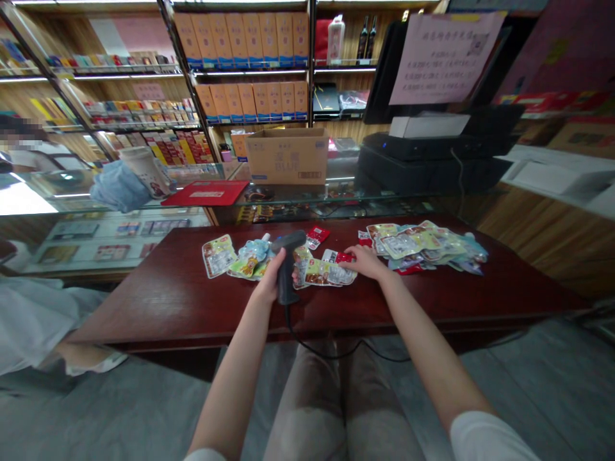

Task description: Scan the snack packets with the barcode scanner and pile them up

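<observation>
My left hand (273, 274) is wrapped around the grip of a dark handheld barcode scanner (287, 259), its head pointing right over the snack packets and its cable trailing down toward my lap. My right hand (364, 260) rests on a small snack packet (336, 269) in the middle of the dark red wooden table (168, 301), fingers pressed on its red-and-white edge. A group of scanned-looking packets (240, 256) lies left of the scanner. A larger heap of packets (423, 246) sits to the right of my right hand.
Behind the table runs a glass display counter (96, 218) with a cardboard box (287, 155), a red folder (206, 193) and a black printer (423, 160). Shelves of boxed goods fill the back wall. Another person in white (29, 320) sits at far left.
</observation>
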Tool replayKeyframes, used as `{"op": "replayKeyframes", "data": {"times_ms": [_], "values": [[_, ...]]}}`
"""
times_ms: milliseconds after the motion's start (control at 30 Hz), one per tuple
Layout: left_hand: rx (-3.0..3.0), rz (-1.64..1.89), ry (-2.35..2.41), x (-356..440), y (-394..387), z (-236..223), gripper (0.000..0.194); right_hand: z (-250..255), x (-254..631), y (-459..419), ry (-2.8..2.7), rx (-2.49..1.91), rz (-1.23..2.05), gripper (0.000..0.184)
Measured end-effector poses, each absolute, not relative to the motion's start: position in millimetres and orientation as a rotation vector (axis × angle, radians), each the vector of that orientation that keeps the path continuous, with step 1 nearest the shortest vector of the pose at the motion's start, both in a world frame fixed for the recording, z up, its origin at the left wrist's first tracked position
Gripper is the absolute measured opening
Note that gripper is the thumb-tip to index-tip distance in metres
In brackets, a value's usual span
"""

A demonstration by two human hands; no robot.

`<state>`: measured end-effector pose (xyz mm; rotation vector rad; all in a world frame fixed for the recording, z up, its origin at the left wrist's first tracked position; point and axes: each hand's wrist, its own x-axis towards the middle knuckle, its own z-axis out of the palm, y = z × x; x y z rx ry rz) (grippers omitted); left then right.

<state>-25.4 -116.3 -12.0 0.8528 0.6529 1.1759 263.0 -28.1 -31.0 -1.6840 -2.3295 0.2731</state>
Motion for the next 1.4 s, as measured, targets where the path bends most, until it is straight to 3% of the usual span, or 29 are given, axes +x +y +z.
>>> {"op": "replayKeyframes", "data": {"times_ms": [200, 467, 733, 1000, 1200, 1400], "values": [[0.812, 1.208, 0.646, -25, -118, -6, 0.05, -42, 270, -19, -2.187, -1.526, 0.472, 0.034], [0.907, 1.121, 0.643, -19, -122, -4, 0.051, -47, 282, -1, -1.333, -1.185, 0.722, 0.038], [0.998, 1.065, 0.665, -1, -125, -4, 0.052, -50, 284, 6, -0.948, -0.971, 0.883, 0.041], [1.073, 1.01, 0.666, 0, -123, -16, 0.052, -53, 283, 6, -0.938, -0.86, 0.966, 0.032], [1.014, 1.052, 0.64, 2, -126, -9, 0.053, -50, 281, 3, -1.012, -1.027, 0.913, 0.026], [0.947, 1.098, 0.624, 4, -131, 1, 0.06, -43, 279, 0, -1.129, -1.176, 0.773, 0.033]]}}
